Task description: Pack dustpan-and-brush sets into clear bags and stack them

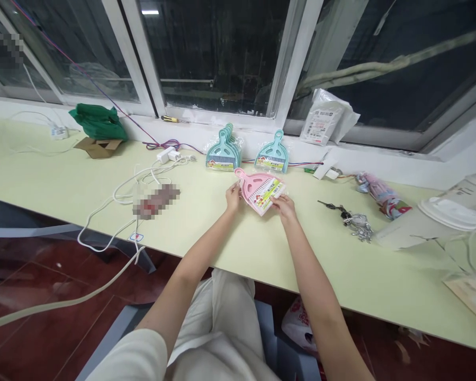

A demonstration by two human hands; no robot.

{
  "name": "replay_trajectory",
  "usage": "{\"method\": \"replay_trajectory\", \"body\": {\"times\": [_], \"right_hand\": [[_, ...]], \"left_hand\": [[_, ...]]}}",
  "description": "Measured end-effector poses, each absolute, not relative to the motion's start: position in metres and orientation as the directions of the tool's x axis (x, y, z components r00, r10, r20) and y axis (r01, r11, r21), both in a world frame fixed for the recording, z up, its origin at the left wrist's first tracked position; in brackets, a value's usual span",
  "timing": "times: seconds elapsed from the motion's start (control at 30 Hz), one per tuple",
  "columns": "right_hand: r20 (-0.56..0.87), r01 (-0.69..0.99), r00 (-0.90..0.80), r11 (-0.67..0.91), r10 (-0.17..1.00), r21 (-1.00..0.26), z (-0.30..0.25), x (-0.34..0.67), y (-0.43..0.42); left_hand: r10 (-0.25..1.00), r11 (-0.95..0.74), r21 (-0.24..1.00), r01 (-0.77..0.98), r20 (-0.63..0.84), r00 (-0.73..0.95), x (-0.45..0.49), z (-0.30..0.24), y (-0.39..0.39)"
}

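Observation:
Between my two hands is a pink dustpan and brush set [257,185] with a printed label, in clear wrapping. It is tilted, its handle pointing up and left. My left hand [233,197] pinches its left edge near the handle. At the lower right corner, by the label, my right hand [284,206] grips it with the thumb on top. Just behind, a stack of teal dustpan sets [223,153] leans by the window ledge. Another teal dustpan set [273,153] stands to the right of that stack, also wrapped.
White cables [118,201] and a charger [168,154] lie left on the table [190,211]. A green bag [98,121] sits on a cardboard box [98,147]. Keys [357,225], a folded umbrella [383,196] and a lidded paper cup [424,225] are at right.

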State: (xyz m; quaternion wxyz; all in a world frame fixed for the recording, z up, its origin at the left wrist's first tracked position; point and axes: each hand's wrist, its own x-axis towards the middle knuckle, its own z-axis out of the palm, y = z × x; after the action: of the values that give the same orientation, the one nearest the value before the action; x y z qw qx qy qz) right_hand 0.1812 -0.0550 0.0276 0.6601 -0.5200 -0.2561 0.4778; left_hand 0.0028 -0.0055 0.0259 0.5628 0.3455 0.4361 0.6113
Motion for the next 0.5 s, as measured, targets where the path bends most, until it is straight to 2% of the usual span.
{"method": "replay_trajectory", "body": {"times": [0.1, 0.2, 0.27, 0.33, 0.4, 0.47, 0.5], "right_hand": [[-0.188, -0.33, 0.381, -0.057, 0.905, -0.942, 0.035, 0.179, -0.058], [-0.158, -0.293, 0.311, -0.064, 0.937, -0.954, 0.039, 0.177, -0.06], [-0.127, -0.26, 0.255, -0.059, 0.959, -0.964, 0.039, 0.178, -0.062], [-0.115, -0.215, 0.178, -0.075, 0.977, -0.974, 0.038, 0.178, -0.063], [-0.112, -0.172, 0.084, -0.096, 0.99, -0.98, 0.037, 0.177, -0.065], [-0.109, -0.146, 0.012, -0.106, 0.994, -0.984, 0.036, 0.175, -0.065], [-0.105, -0.14, -0.007, -0.105, 0.994, -0.985, 0.035, 0.175, -0.065]], "left_hand": [[0.971, 0.057, 0.909, -0.413, -0.147, -0.19, -0.011, 0.034, -0.002], [0.973, 0.079, 0.93, -0.36, -0.15, -0.174, -0.034, 0.044, 0.003], [0.97, 0.077, 0.961, -0.265, -0.133, -0.202, -0.053, 0.052, 0.01], [0.977, 0.028, 0.996, -0.087, -0.046, -0.206, -0.072, 0.061, 0.021], [0.999, -0.025, 0.991, 0.129, 0.03, -0.04, -0.087, 0.069, 0.031], [0.976, -0.039, 0.952, 0.304, -0.029, 0.216, -0.096, 0.074, 0.039], [0.956, -0.039, 0.925, 0.377, -0.076, 0.285, -0.099, 0.075, 0.043]]}}
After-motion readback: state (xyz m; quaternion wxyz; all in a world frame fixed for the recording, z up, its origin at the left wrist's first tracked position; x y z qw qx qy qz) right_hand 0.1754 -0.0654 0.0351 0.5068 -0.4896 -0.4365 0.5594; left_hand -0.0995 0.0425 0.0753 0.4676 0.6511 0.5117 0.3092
